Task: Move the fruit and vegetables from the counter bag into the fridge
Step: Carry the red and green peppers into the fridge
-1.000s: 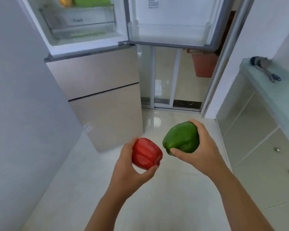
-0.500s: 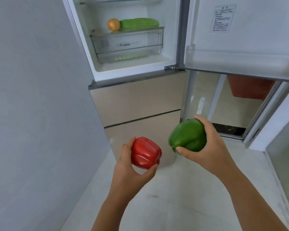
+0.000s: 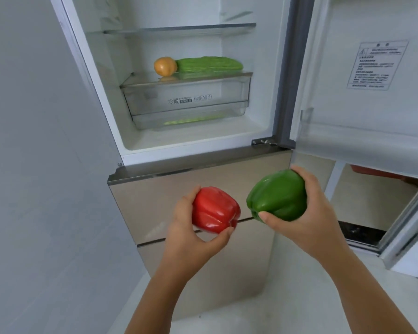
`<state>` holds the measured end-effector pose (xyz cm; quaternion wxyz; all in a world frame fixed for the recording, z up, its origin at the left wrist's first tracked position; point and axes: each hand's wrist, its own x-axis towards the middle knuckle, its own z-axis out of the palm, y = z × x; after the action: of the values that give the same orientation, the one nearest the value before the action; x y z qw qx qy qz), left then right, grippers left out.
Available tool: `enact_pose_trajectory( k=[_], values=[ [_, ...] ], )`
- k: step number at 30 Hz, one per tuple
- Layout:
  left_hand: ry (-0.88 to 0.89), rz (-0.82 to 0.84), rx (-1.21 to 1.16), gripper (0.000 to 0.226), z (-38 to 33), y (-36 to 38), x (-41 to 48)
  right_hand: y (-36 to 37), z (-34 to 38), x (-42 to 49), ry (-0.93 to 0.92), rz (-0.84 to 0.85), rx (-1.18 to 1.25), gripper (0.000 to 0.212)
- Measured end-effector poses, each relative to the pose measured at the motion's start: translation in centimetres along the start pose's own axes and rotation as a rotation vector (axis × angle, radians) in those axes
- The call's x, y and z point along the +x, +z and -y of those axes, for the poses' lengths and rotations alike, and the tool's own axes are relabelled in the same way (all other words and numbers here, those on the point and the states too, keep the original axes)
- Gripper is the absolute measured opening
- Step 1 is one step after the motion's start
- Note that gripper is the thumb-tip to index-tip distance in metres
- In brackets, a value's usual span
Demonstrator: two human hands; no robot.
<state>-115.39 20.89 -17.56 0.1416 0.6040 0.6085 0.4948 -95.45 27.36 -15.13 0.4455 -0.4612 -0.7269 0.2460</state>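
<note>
My left hand (image 3: pixel 191 239) grips a red bell pepper (image 3: pixel 215 209) in front of the fridge's closed lower drawers. Just to its right, my right hand (image 3: pixel 309 218) holds a green bell pepper (image 3: pixel 279 195). Above them the upper compartment of the fridge (image 3: pixel 191 141) stands open. On the glass shelf over its clear drawer (image 3: pixel 186 100) lie an orange-yellow round fruit (image 3: pixel 165 66) and a long bumpy green vegetable (image 3: pixel 209 64). The counter bag is out of view.
The open fridge door (image 3: pixel 372 92) swings out to the right, with a door bin at its bottom edge. A grey wall (image 3: pixel 34 165) runs close along the left. Pale tiled floor (image 3: pixel 263 309) lies below, and a sliding door frame (image 3: pixel 396 237) is at the right.
My view has risen and closed in on the fridge, so more of the open compartment shows. Both hands keep the peppers side by side and now sit nearer the fridge front.
</note>
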Motion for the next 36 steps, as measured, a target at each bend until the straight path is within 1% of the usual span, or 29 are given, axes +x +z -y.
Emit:
enact_pose_trajectory(
  k=[3,8,12,15,21,28,36],
  values=[
    [0.007,-0.056,0.006,0.087,0.7,1.1,4.9,0.7,-0.9,5.3,-0.049,0.035,0.003,0.097],
    [0.026,-0.192,0.052,0.085,1.4,1.0,11.2,2.6,-0.8,13.6,-0.116,0.130,0.060,0.097],
    [0.072,-0.222,0.164,0.089,2.8,-0.7,15.3,5.2,-0.7,18.9,-0.109,0.152,0.116,0.098],
    [0.090,-0.259,0.192,0.089,3.6,-2.0,18.8,6.9,-0.4,22.4,-0.133,0.164,0.120,0.096],
    [0.089,-0.350,0.182,0.085,5.4,-4.4,26.7,10.1,1.0,28.7,-0.165,0.054,0.135,0.096],
    [0.124,-0.415,0.170,0.086,7.5,-7.6,34.2,13.5,3.2,35.7,-0.239,0.004,0.097,0.098],
    [0.149,-0.471,0.211,0.088,7.8,-9.9,39.9,14.6,5.1,42.2,-0.360,-0.039,0.031,0.098]
  ],
)
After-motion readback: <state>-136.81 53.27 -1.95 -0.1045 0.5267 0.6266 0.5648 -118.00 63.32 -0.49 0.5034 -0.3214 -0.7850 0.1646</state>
